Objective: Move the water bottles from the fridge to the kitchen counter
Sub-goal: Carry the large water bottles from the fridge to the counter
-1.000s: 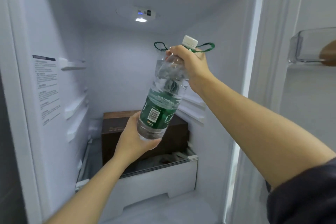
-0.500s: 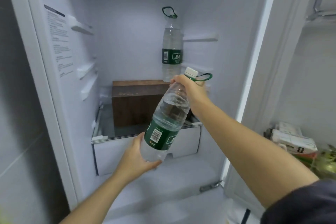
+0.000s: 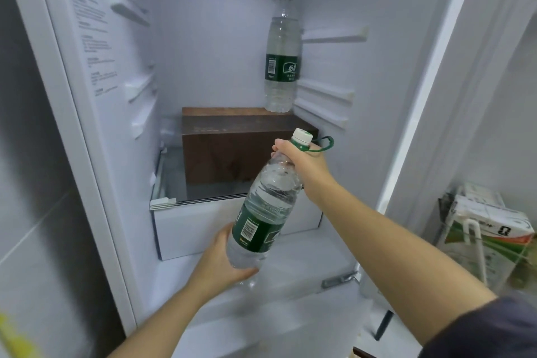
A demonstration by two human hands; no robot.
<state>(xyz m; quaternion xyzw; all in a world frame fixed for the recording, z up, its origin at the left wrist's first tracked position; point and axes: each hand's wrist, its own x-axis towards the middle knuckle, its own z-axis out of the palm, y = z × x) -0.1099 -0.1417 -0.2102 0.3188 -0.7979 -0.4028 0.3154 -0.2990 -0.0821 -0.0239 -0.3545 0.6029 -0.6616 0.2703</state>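
Note:
A large clear water bottle (image 3: 267,209) with a green label, white cap and green carry loop is tilted in front of the open fridge. My right hand (image 3: 302,166) grips its neck just under the cap. My left hand (image 3: 223,261) cups its base from below. A second, matching water bottle (image 3: 282,49) stands upright on a brown box (image 3: 232,151) deep inside the fridge, its cap hidden by its green loop.
The fridge (image 3: 203,38) has white walls with shelf rails on both sides and a white drawer (image 3: 203,224) under a glass shelf. The open door (image 3: 494,96) stands at the right, with cartons (image 3: 491,229) in its lower bin.
The held bottle has come down and out toward me with both hands on it. My view has dropped, revealing the second bottle on the brown box and the door bin's cartons.

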